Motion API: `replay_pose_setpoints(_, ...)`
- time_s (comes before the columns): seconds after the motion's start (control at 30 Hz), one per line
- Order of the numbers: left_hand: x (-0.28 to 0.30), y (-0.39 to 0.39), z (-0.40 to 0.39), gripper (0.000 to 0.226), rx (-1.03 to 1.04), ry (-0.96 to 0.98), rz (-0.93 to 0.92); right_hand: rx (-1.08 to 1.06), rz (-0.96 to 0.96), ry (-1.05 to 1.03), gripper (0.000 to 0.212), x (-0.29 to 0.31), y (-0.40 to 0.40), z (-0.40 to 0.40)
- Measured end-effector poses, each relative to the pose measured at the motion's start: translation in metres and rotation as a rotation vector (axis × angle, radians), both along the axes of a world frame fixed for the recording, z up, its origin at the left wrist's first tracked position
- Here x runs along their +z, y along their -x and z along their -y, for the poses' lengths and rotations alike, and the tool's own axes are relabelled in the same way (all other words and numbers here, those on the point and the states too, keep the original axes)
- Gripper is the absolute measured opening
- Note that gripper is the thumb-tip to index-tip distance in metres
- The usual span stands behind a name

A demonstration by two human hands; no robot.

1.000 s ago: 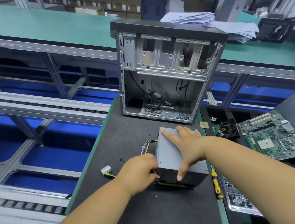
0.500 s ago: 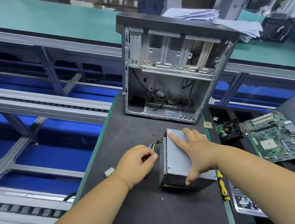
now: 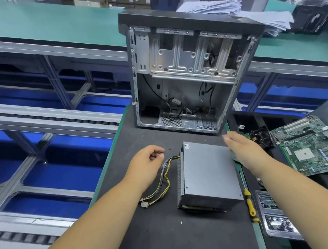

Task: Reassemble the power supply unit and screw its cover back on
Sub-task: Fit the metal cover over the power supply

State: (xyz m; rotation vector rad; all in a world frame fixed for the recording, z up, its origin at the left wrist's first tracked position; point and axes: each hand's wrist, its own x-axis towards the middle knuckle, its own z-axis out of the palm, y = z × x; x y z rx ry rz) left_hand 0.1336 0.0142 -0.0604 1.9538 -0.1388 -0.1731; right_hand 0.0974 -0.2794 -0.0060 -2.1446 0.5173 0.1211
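Left hand [image 3: 146, 165] loosely curled at 9 o'clock of the power supply unit [image 3: 208, 175], fingertips drawn together as if pinching something tiny; too small to tell whether a screw sits between them. Just beside those fingertips, toward 3 o'clock, the cable bundle [image 3: 165, 180] leaving the unit's side and trailing down to a white connector [image 3: 144, 205] at 7 o'clock. Right hand [image 3: 240, 150] flat and open, fingers straight, holding nothing, hovering over the unit's far right corner at 1 o'clock, apart from the grey cover [image 3: 209, 168] or barely brushing its edge.

Unit resting on the black mat [image 3: 159, 238], cover seated on top, no gap visible along the near edge. At 12 o'clock, the open computer case [image 3: 184, 73], upright. At 4 o'clock, just beside the unit, a yellow-handled screwdriver [image 3: 250, 206]. At 2 o'clock, a fan [image 3: 261, 137] and a motherboard [image 3: 315, 146].

Likely step: cover placed, fastening not yet begun. Next move probably calls for setting a screw into a cover hole, steadying the box with one hand, and reaching to 4 o'clock for the screwdriver.
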Motion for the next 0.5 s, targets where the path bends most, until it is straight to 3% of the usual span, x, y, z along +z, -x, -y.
replay_pose_setpoints(0.17, 0.004, -0.04, 0.025, 0.018, -0.084, -0.059, -0.118, -0.212, -0.015, -0.277, 0.035, -0.029, 0.002, 0.01)
replay_pose_setpoints(0.33, 0.002, -0.063, 0.044, 0.017, -0.31, -0.283, -0.123, -0.059, -0.057, -0.083, 0.025, -0.047, 0.011, 0.012)
replay_pose_setpoints(0.5, -0.002, -0.071, 0.045, 0.011, -0.332, -0.35, -0.082, -0.003, -0.041, -0.003, 0.021, -0.047, 0.004, 0.011)
